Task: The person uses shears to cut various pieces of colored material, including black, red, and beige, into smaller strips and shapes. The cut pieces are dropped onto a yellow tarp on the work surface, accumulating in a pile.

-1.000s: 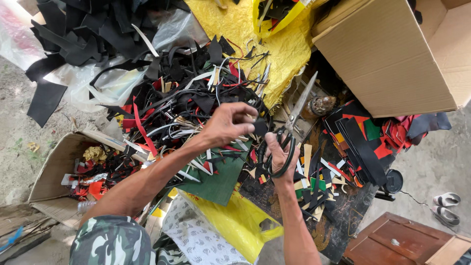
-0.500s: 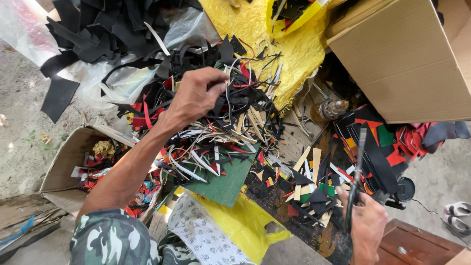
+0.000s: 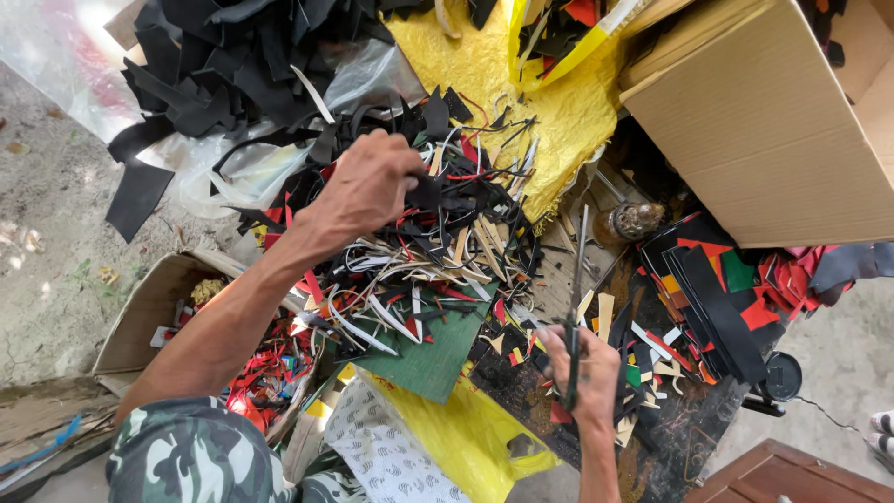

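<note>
My left hand [image 3: 365, 186] reaches into a heap of black, red and cream offcut strips [image 3: 438, 251], and its fingers are curled onto a black scrap [image 3: 426, 191] at the top of the heap. Lower down, my right hand [image 3: 589, 377] grips the handles of dark scissors [image 3: 579, 279]. Their long blades point up and away over a dark work board [image 3: 670, 419] littered with small coloured pieces. A green sheet [image 3: 433, 349] lies under the near side of the heap, between my two arms.
A large cardboard box [image 3: 754, 121] fills the top right, on a yellow sheet [image 3: 521, 84]. A clear bag of black scraps [image 3: 233, 74] lies top left. A small carton of red offcuts [image 3: 149, 321] sits lower left. Stacked coloured sheets [image 3: 717, 289] lie at the right.
My left hand has moved from the heap's middle up to its far side. My right hand swung away with the scissors to the lower right and now sits lower centre.
</note>
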Motion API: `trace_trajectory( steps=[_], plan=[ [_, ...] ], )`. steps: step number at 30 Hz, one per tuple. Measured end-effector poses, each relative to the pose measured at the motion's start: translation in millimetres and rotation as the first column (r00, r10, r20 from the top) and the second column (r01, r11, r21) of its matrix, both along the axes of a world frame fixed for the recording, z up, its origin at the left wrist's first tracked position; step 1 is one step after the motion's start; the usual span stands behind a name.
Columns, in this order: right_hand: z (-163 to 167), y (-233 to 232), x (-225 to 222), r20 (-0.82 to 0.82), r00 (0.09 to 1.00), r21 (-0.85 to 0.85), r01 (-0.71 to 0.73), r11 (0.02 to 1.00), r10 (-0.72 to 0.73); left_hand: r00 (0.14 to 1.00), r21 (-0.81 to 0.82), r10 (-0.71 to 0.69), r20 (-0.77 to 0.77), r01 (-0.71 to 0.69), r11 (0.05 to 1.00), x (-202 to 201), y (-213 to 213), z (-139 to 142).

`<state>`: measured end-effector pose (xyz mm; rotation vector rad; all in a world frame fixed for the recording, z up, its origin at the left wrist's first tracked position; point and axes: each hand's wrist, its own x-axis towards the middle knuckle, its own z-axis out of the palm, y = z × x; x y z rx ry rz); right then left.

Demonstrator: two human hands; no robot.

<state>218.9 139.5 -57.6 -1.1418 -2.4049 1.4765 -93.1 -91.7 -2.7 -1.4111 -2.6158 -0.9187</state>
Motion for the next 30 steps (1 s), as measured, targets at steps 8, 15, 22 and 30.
trace_trajectory(
  steps=[8,15,22,30],
  plan=[
    [-3,-32,-44,-0.256,0.967,-0.199,-0.073,0.977,0.02,0.73,0.295,0.011,0.683,-0.29,0.91,5,26,18],
    [-8,-46,-48,-0.242,0.97,-0.258,-0.086,0.962,0.022,0.643,0.423,-0.126,0.755,-0.332,0.843,8,46,-20],
    [-7,-55,-46,-0.205,0.979,-0.247,-0.068,0.967,0.016,0.511,0.469,-0.231,0.828,-0.407,0.784,15,55,-17],
    [4,-61,-69,-0.493,0.86,-0.344,-0.056,0.937,-0.129,0.639,0.437,-0.099,0.763,-0.396,0.808,59,65,-14]
  ],
)
